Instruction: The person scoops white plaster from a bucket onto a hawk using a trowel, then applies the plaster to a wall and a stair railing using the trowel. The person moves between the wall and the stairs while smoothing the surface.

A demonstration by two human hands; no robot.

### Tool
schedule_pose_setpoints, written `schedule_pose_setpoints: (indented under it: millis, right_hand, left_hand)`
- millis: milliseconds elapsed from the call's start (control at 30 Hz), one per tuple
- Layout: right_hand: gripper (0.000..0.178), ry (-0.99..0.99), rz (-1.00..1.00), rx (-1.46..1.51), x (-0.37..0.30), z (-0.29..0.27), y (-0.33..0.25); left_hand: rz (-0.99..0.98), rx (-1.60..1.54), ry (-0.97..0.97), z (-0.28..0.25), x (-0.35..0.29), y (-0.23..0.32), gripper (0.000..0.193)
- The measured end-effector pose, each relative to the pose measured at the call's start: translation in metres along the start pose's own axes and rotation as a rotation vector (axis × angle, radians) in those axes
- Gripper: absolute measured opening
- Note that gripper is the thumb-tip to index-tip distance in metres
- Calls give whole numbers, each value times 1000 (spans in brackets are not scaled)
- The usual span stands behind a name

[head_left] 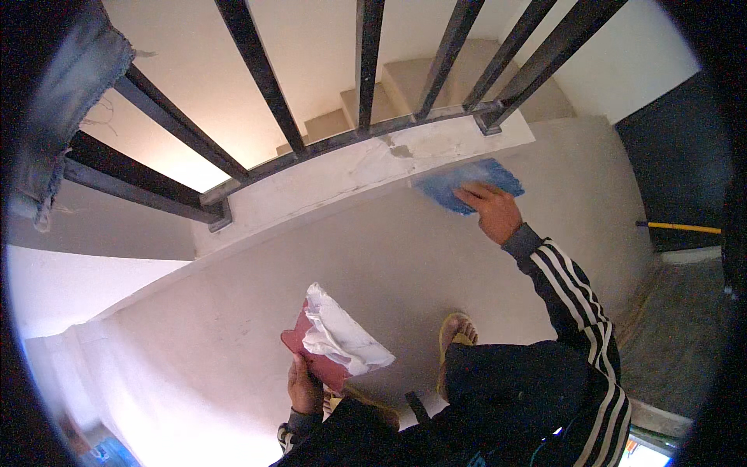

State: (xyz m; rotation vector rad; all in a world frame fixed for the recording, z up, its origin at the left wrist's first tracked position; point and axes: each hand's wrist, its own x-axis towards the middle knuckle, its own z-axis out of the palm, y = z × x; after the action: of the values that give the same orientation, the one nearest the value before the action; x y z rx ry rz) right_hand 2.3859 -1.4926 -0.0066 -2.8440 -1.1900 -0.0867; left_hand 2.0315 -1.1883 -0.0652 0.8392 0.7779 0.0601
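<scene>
My left hand (304,387), low in the head view, grips the edge of a dark red flat board (321,369). A thick heap of white putty (342,336) lies over the board's upper side. Out ahead on the right, my right hand (498,214) holds a rough blue cloth (445,189) flat against the grey plastered surface (366,241), just under the pale ledge (327,180). Its fingers press on the cloth; my thumb is mostly hidden.
Black railing bars (369,62) rise from the ledge, with stairs (405,82) beyond them. Worn denim (66,93) hangs over the railing at left. A dark panel (677,163) and yellow stick (685,227) are at right. My sandalled foot (457,335) is below.
</scene>
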Motion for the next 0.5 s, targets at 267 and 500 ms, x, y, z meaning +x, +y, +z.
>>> schedule_pose_setpoints:
  millis: [267, 500]
  right_hand:
    - [73, 276, 34, -99, -5, 41, 45]
    - [58, 172, -25, -6, -18, 47, 46]
  left_hand:
    - [1, 78, -80, 2, 1, 8, 60]
    - [-32, 143, -29, 0, 1, 11, 68]
